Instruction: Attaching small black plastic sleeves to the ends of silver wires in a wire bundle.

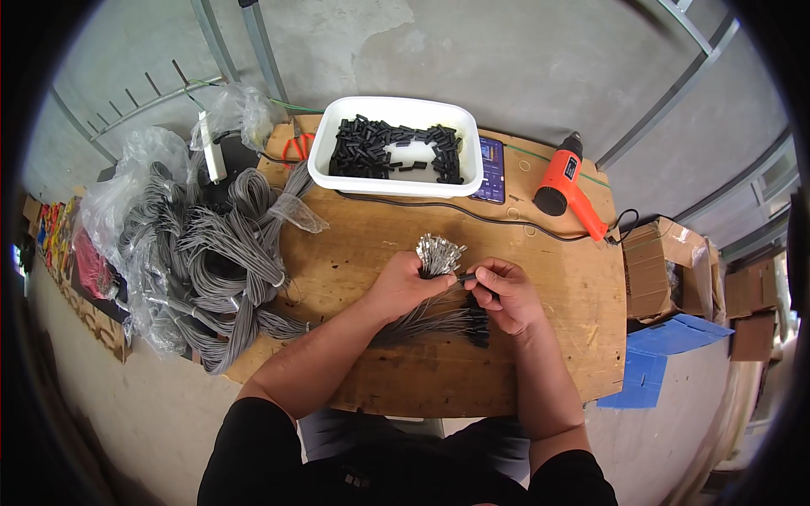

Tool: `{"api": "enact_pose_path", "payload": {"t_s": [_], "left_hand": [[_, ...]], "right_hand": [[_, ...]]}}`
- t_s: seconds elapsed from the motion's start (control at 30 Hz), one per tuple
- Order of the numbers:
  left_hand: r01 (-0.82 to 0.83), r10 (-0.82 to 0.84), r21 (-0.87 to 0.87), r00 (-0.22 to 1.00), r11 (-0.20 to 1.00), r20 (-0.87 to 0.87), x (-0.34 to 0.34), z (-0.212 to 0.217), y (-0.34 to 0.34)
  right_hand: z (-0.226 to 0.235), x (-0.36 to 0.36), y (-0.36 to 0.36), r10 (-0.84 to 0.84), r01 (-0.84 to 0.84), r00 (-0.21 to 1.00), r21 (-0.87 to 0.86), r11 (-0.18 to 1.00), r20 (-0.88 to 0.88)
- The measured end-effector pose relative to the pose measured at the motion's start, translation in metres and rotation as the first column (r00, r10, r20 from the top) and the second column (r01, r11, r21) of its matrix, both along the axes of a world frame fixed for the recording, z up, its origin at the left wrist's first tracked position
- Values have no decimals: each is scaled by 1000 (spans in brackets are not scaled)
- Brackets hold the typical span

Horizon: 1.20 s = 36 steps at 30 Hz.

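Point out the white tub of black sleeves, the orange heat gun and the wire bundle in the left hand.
White tub (337, 114): head view, bare left inner wall.
Orange heat gun (564, 181): head view, body.
Wire bundle (440, 254): head view, metal-tipped ends above the left hand (403, 285).

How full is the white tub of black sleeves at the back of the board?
Partly full. The white tub holds black sleeves along its left, back and right sides, with bare white floor showing in the middle.

We look down from a single head-worn fisheye view, close above the wooden tabletop (506, 371), facing forward and steeply downward. Our forearms enter from the lower edge, the tabletop fills the middle, and the concrete floor and metal rails bend toward the dark round rim.
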<state>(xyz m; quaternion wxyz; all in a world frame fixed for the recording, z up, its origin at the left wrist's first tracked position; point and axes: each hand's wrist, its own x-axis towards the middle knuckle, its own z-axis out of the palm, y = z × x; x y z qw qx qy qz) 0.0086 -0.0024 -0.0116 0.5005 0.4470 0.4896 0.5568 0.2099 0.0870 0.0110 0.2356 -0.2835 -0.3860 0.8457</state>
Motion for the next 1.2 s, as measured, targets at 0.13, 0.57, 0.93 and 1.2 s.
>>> {"api": "enact_pose_path", "payload": {"t_s": [0.13,0.57,0.93,1.2], "left_hand": [[4,-4,-2,1000,1000,-18,0,1,0],[24,-23,-23,999,999,48,-3,0,-1],[63,-64,-14,986,998,-155,-7,-4,-3],[156,-156,-23,988,987,1,-1,5,-3]], "right_hand": [[4,0,1,-18,18,1000,-26,1000,-12],[8,-3,-4,-270,251,962,255,934,42],[8,-15,-19,-174,117,982,486,866,74],[5,-2,-7,-241,241,970,250,938,-33]]}}
